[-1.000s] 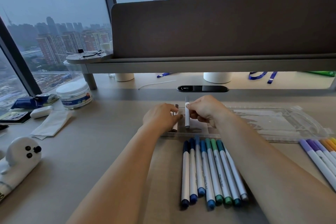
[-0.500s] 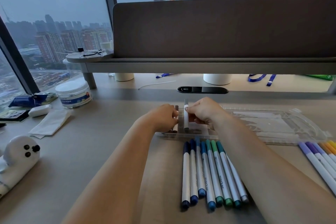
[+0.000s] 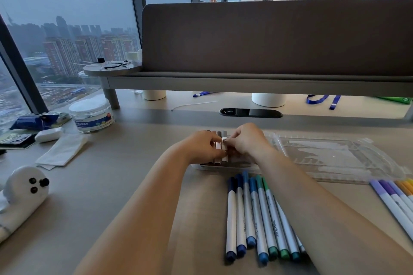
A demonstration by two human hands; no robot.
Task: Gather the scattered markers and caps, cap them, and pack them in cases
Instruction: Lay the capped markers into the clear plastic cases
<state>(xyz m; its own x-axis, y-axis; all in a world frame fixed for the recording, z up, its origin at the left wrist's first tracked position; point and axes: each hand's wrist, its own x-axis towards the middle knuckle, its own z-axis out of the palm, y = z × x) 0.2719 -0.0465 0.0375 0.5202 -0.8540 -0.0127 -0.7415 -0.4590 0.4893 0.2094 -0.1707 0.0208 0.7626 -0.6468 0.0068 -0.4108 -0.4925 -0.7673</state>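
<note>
Head view, fwd and down along both bare forearms to mid-desk (image 3: 134, 163). L hand (image 3: 202, 147) and R hand (image 3: 248, 143) close together, nearly touching, over the left end of the clear case (image 3: 335, 158). R hand: thumb and forefinger pinched tight on the upper barrel of the grey-capped marker (image 3: 224, 146), just below its cap; other fingers curled in. L hand: fingers curled, tips against the lower barrel of same marker and its neighbours; clamped round one or only pressing, can't tell. Marker lengthwise in the case, cap end away, at the right edge of the row of brown-capped markers (image 3: 216, 159) slotted side by side at the case's left end; fully seated or not, can't tell. Rest of case stretching right: ribbed, transparent, w/ glare. Nearer, just in front of the case: blue and green markers (image 3: 252, 219), capped, parallel on the desk in a tight group between the forearms, R forearm over the group's right side. Far right, cut by frame edge: purple and orange markers (image 3: 393, 194), capped, side by side. Left of desk, well apart from the case: round tub (image 3: 91, 116) w/ white lid, folded white cloth (image 3: 62, 152), white seal toy (image 3: 24, 187) at near-left edge. Beyond the case: black cable slot (image 3: 250, 113), then grey divider (image 3: 268, 38) on a raised shelf, w/ white cups (image 3: 268, 99) and blue lanyard (image 3: 321, 99) beneath.
</note>
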